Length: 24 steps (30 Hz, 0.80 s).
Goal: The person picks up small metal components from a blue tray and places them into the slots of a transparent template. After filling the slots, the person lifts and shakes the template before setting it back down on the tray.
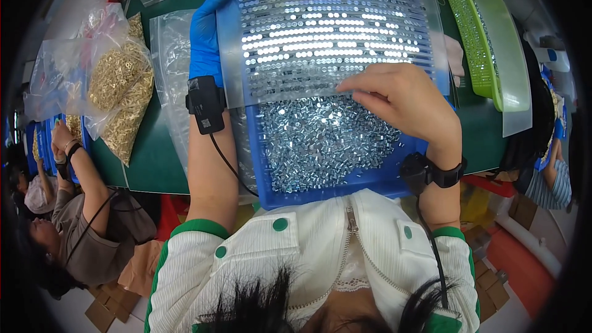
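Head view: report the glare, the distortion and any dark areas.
Head view: glare whitens the middle rows on the translucent panel, beyond the right hand; head view: loose metal pieces in the blue tray sparkle; head view: the frosted sheet by the green basket bows, and the corners are black.

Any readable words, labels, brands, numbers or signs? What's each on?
None readable.
Black left-wrist device: pale square patch and faint print, too small to read.
Clear ridged tray, blue bin: no lettering I can make out.
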Motion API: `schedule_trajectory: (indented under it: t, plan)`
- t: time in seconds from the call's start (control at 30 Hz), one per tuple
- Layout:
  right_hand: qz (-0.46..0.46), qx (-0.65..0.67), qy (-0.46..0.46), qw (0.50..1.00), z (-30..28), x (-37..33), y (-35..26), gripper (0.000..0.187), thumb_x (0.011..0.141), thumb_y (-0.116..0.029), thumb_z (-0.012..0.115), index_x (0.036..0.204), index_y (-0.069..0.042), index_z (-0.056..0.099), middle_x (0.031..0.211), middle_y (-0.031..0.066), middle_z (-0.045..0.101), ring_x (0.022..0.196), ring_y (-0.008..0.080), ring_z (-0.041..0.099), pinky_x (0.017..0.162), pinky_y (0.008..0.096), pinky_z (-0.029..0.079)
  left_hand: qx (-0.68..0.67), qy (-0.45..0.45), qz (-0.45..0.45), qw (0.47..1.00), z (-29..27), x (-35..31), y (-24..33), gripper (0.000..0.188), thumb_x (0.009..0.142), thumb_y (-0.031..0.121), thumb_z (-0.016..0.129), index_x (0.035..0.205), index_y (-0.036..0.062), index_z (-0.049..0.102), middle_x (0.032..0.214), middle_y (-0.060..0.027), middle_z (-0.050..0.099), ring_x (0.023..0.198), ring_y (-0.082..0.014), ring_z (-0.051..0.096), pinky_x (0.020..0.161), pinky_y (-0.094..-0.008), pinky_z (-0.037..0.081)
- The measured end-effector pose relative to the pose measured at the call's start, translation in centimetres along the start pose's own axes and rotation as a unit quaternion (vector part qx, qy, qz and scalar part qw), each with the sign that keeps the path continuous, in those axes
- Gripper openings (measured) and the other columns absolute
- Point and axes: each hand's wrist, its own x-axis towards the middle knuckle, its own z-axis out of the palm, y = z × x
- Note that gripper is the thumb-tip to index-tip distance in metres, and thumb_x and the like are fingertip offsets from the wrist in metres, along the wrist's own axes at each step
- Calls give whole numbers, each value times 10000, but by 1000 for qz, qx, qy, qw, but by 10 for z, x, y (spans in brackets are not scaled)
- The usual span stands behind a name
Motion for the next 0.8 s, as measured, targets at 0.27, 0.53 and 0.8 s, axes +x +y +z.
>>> schedule_trajectory:
  t: [0.27, 0.53, 0.8]
  plan:
    - [-1, -18, -14, 1000, 3, 2, 0, 192, 768, -102, 613, 954, -112, 659, 753, 84, 612, 663, 262, 585, 591, 338, 461, -40, -30, -22, 999, -5, 5, 1, 470, 882, 82, 448, 1325, -32, 340, 1317, -159, 431, 1198, -222, 442, 1028, -328, 335]
    - [2, -26, -23, 999, 5, 5, -9, 226, 773, -98, 604, 990, -131, 657, 758, 83, 613, 660, 254, 585, 586, 334, 461, -94, -84, -45, 991, -12, 9, 0, 464, 882, 82, 449, 1320, -33, 347, 1305, -158, 443, 1187, -220, 453, 1026, -327, 337]
    - [-4, -32, -1, 999, 13, 7, -10, 239, 786, -101, 597, 1017, -131, 649, 728, 82, 601, 647, 245, 582, 572, 328, 454, -147, -135, -66, 978, -23, 19, -1, 458, 882, 81, 450, 1315, -34, 355, 1294, -156, 455, 1176, -219, 463, 1024, -325, 339]
